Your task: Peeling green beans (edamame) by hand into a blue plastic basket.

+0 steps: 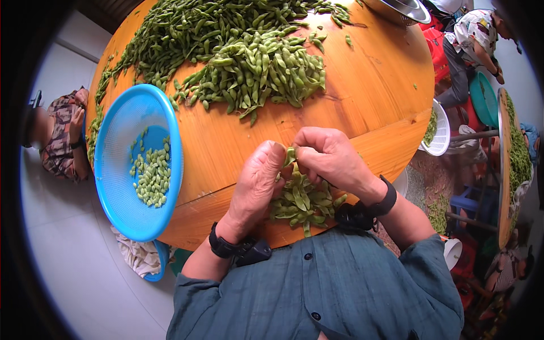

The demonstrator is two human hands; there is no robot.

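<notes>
A green soybean pod point(290, 157) is pinched between my two hands, above the near edge of the round wooden table. My left hand point(258, 180) grips one side of it with thumb and fingers closed. From the other side my right hand point(330, 157) holds it, fingers curled in. Beneath them lies a small heap of pods point(306, 202), partly hidden by the hands. To the left, a blue plastic strainer basket point(113, 164) contains shelled green beans point(153, 178). Beyond my hands rises a large pile of unshelled pods point(255, 68).
A metal bowl point(399, 10) sits at the table's far right. Past the right edge are a white basket point(441, 131) and another pod-covered table point(517, 150). One person point(62, 133) sits at left; another point(479, 37) is at far right. A cloth point(136, 252) lies below the strainer.
</notes>
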